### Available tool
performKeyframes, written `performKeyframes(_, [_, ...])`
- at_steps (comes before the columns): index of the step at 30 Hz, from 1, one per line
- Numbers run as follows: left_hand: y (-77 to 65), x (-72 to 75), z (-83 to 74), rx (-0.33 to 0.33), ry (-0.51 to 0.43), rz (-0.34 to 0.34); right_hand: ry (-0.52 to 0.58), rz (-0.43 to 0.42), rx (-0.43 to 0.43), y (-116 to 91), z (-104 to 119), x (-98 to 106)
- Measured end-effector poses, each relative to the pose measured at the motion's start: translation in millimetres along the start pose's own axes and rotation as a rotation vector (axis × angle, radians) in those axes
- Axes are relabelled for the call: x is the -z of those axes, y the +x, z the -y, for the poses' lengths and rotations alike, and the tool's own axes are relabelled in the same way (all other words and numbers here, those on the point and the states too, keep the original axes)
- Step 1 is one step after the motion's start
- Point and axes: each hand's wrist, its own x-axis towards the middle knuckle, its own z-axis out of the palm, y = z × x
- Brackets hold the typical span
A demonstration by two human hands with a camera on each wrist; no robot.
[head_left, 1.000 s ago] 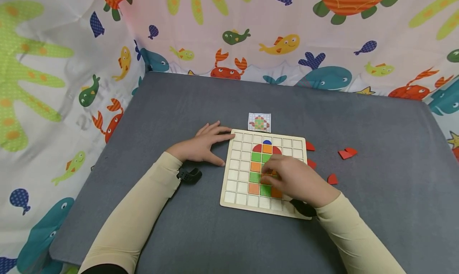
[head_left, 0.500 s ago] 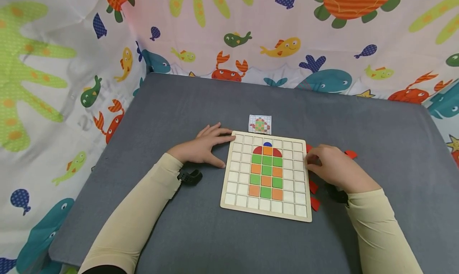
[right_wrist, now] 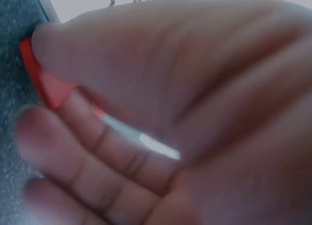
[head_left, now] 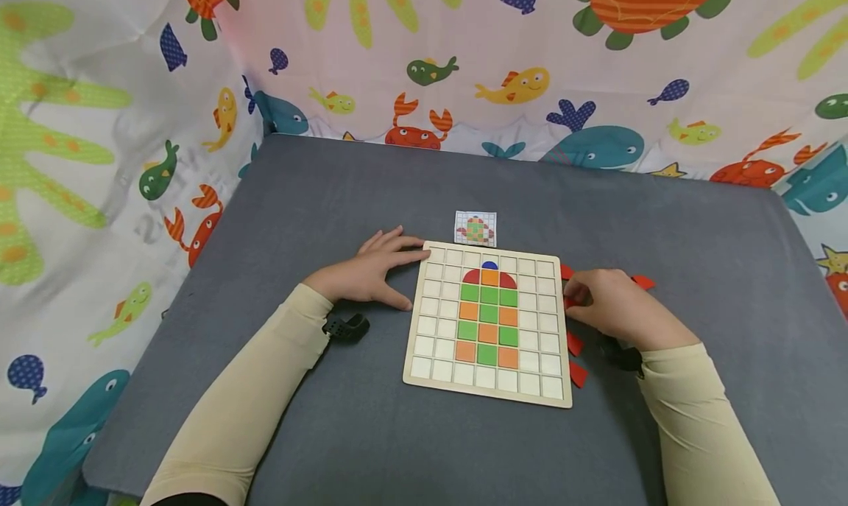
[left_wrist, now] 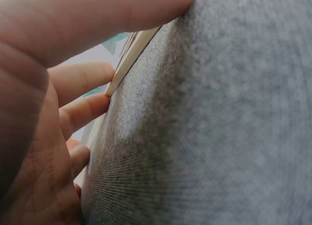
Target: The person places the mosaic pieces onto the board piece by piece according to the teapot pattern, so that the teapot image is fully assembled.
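Observation:
A square wooden grid board (head_left: pixel 549 342) lies on the table, with green and orange squares, dark red rounded pieces and a blue half-round (head_left: pixel 489 265) filling its middle columns. My left hand (head_left: pixel 361 278) rests flat beside the board's left edge, fingers spread; in the left wrist view, fingertips (left_wrist: pixel 100 102) touch that edge. Just past the right edge, my right hand (head_left: pixel 612 308) pinches a red piece (right_wrist: pixel 57 87) between thumb and finger, seen in the right wrist view. The fingers hide much of its shape.
Other red pieces lie along the board's right side, among them one lower piece (head_left: pixel 578 374) and one beyond my hand (head_left: pixel 644 281). A small printed pattern card (head_left: pixel 475 228) lies behind the board. Sea-animal cloth (head_left: pixel 371 64) hangs around the grey table (head_left: pixel 371 432).
My right hand has moved right, from over the board to the red pieces beside it, and now pinches one. The coloured pattern it covered is visible. My left hand stays in place.

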Motion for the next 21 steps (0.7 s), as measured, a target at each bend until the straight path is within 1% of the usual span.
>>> performKeyframes(3, [-0.3, -0.2, 0.4, -0.001, -0.001, -0.003, 0.010, -0.014, 0.009, -2, 1, 3])
performKeyframes(6, [-0.4, 0.1, -0.3, -0.001, -0.003, -0.004, -0.009, -0.037, 0.024, -5, 4, 6])
performKeyframes(11, [-0.5, 0.9, -1.2, 0.004, 0.000, -0.001, -0.014, -0.108, 0.040, -8, 9, 10])
performKeyframes(16, [-0.4, 0.6, -0.8, 0.006, 0.001, 0.002, 0.034, -0.167, 0.025, -6, 16, 4])
performKeyframes(21, [-1.1, 1.0, -3.2, 0.006, 0.003, 0.004, 0.067, -0.168, 0.008, -1, 22, -5])
